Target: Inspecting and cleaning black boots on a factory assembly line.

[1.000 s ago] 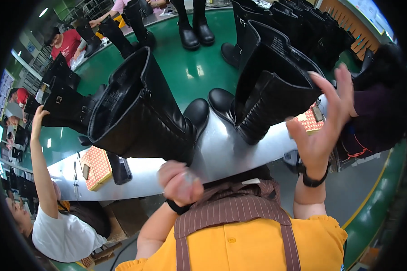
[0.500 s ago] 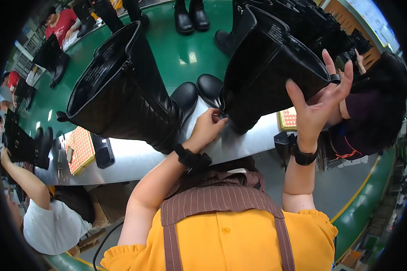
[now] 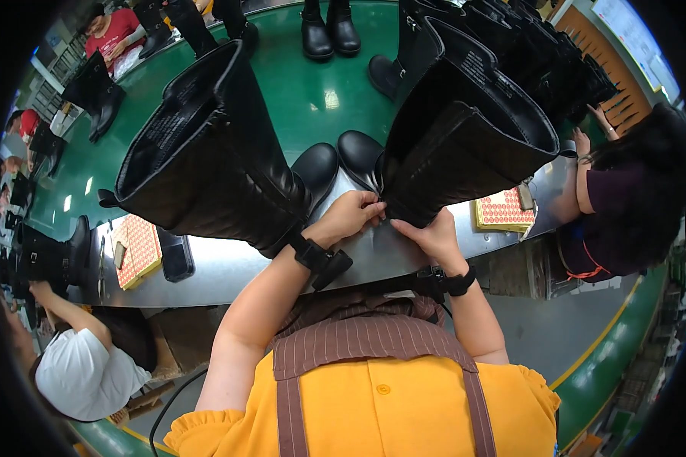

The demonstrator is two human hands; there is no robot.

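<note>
- The left hand (image 3: 348,215) and right hand (image 3: 428,233) meet at the lower back edge of the right tall black boot (image 3: 465,145), low on its shaft near the heel; the left grip is pressed together, fingertips pinching something small at that edge, too small to tell what.
- The right grip lies against the same spot from below, its fingers curled shut on the boot's edge; both wrists wear black bands.
- That boot stands on the pale grey surface (image 3: 229,266) just in front of the person, its shaft tilted to the right and its open top facing the camera, its rounded toe pointing left.
- Just beside it stands the left tall black boot (image 3: 206,160), shaft leaning left; the two toes nearly touch.
- Left on the surface lie a dotted orange-and-white sheet (image 3: 137,247) and a dark phone (image 3: 177,255); another dotted sheet (image 3: 503,209) lies right of the hands.
- Beyond the surface runs a green conveyor belt (image 3: 312,91) carrying more black boots (image 3: 328,30).
- A person in a dark top (image 3: 625,206) works at the right, a person in a white shirt (image 3: 84,373) at the lower left.
</note>
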